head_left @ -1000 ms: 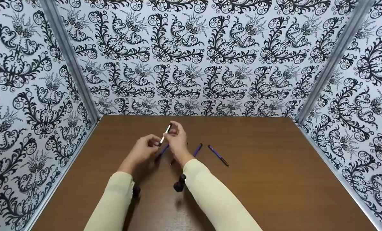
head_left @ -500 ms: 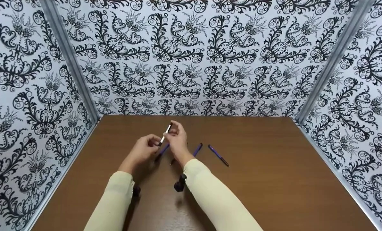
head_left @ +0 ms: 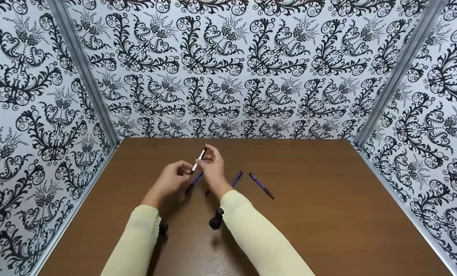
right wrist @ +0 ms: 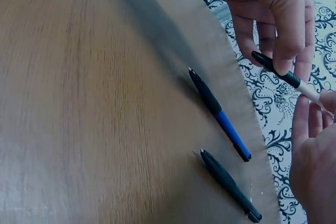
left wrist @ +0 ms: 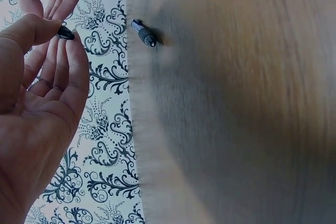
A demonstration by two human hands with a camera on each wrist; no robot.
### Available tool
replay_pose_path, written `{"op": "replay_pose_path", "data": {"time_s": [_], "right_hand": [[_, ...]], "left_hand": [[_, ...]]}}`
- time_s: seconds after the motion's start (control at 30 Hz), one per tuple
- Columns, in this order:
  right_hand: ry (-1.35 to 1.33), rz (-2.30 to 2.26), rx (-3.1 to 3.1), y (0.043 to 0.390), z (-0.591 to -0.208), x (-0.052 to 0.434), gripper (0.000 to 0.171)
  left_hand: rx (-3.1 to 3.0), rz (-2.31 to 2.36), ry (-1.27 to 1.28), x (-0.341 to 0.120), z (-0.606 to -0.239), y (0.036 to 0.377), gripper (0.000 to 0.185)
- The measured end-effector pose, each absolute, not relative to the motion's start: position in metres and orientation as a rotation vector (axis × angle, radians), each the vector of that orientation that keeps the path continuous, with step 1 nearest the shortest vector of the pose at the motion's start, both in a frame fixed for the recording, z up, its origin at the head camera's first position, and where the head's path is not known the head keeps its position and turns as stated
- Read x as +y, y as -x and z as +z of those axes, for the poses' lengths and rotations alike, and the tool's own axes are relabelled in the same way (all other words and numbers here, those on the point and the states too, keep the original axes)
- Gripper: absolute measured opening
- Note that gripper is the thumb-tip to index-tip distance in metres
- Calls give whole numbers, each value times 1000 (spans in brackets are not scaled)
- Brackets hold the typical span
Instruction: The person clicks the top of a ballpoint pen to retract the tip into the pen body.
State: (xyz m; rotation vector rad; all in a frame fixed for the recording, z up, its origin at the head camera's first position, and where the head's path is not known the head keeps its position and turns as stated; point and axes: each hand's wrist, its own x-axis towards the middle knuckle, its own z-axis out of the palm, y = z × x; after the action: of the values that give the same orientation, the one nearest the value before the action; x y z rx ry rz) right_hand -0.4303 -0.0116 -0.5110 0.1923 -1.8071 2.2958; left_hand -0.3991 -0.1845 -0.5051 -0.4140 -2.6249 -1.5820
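Note:
Both hands hold one white-and-black pen (head_left: pixel 197 163) above the table, slanted up to the right in the head view. My left hand (head_left: pixel 170 179) pinches its lower black end between thumb and fingers. Higher on the pen, the thumb and fingers of my right hand (head_left: pixel 213 168) grip the white barrel and the black top end. From the right wrist, the pen's black grip section (right wrist: pixel 275 69) shows in the left fingers. In the left wrist view only a short black tip (left wrist: pixel 65 32) shows, as the fingers hide the rest.
On the brown table (head_left: pixel 328 214) lie blue-and-black pens: one pen (head_left: pixel 194 183) below the hands, another pen (head_left: pixel 236 179) partly behind the right wrist, and a third pen (head_left: pixel 262 186) to the right. Patterned walls (head_left: pixel 228 76) enclose the back and sides.

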Motion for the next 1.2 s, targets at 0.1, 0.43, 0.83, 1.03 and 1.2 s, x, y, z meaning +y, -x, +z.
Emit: {"op": "replay_pose_path", "data": {"time_s": [0.1,0.43,0.83,1.03,1.2], "right_hand": [[-195,2318,-1805,431,-511,-10,65],[-202,2312,-1825,432,-509,-4,71],[-222,2341,-1883,435,-511,9,65],[-293,2267,-1973,435,-511,16,53],[-379,2182,-2048,433,-512,21,45]], "left_hand": [[-2615,-1585,409,-185,-505,399,31],[-2587,-1612,423,-188,-507,400,30],[-2590,-1569,417,-195,-506,398,29],[-2612,-1537,398,-202,-509,399,28],[-2623,-1507,374,-209,-513,400,25]]}}
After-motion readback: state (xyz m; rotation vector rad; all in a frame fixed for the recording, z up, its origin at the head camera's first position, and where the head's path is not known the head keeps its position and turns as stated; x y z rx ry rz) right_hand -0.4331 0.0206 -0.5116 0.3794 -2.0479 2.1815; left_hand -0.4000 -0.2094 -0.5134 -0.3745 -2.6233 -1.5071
